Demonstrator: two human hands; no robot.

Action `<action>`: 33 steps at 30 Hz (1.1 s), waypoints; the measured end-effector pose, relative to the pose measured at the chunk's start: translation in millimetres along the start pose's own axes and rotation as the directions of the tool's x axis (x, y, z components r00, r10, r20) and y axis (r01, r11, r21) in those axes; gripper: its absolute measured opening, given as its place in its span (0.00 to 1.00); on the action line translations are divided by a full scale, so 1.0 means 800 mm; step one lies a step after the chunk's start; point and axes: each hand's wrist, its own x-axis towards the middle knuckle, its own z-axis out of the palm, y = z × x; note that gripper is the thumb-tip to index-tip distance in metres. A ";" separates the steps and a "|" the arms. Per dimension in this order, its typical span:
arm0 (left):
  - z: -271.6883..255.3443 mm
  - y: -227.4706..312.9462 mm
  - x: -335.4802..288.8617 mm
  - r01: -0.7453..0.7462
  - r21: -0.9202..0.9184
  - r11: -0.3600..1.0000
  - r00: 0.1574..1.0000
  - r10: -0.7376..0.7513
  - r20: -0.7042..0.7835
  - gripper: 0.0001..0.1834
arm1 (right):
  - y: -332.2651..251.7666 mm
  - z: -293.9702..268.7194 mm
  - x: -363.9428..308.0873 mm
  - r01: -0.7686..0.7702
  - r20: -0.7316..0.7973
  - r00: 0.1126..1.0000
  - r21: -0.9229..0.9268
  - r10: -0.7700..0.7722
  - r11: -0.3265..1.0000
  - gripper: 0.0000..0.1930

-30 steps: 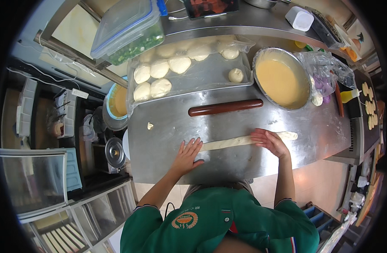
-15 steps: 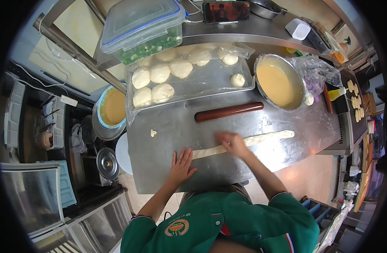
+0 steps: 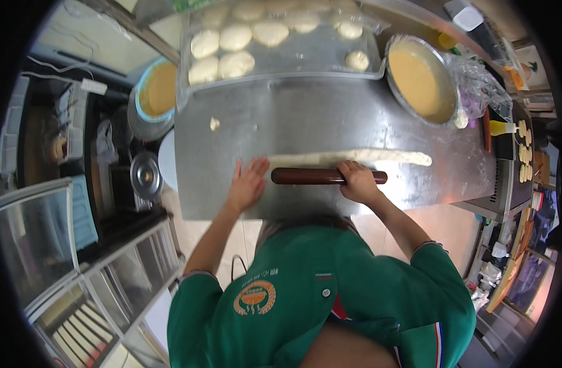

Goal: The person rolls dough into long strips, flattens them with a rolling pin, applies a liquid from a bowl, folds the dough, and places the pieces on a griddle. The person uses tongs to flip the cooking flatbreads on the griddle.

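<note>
A long strip of pale dough (image 3: 367, 156) stretches from left to right across the steel table (image 3: 244, 129). At its left end, my left hand (image 3: 248, 184) lies with fingers outstretched, the fingertips at or on the dough's tip. My right hand (image 3: 358, 183) is wrapped round a dark brown rolling pin (image 3: 308, 176), towards the pin's right end. The pin lies roughly level along the near side of the strip. Whether it touches the dough is hard to make out. A small dough scrap (image 3: 215, 124) sits farther left.
A metal tray (image 3: 281, 77) with several round dough pieces (image 3: 235, 38) stands at the back. Beside it is a metal bowl of yellowish batter (image 3: 422, 86). At the left stands a blue-rimmed tub (image 3: 156, 92); at the right, a griddle (image 3: 508, 165) bears several small dough pieces.
My right hand has taken hold of the rolling pin, which has come from behind the dough strip to its near side. My left hand stays at the strip's left end. The view has tilted down.
</note>
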 end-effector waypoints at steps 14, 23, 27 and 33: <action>-0.044 0.075 0.028 -0.059 0.207 0.976 0.958 0.114 -0.263 0.35 | 0.021 -0.016 -0.037 0.124 -0.379 0.902 -0.232 -0.207 0.965 0.32; -0.031 0.028 0.085 0.185 -0.034 0.982 0.938 -0.187 -0.292 0.41 | 0.035 0.027 0.065 -0.014 -0.372 0.926 -0.202 -0.064 0.979 0.42; -0.031 0.022 0.109 0.218 -0.042 0.975 0.940 -0.221 -0.260 0.36 | 0.038 0.026 0.065 -0.112 -0.199 0.978 -0.221 0.068 0.969 0.43; -0.046 0.021 0.126 0.283 0.057 0.957 0.952 -0.274 -0.139 0.36 | 0.028 0.007 0.089 -0.213 -0.120 0.974 -0.193 0.193 0.958 0.43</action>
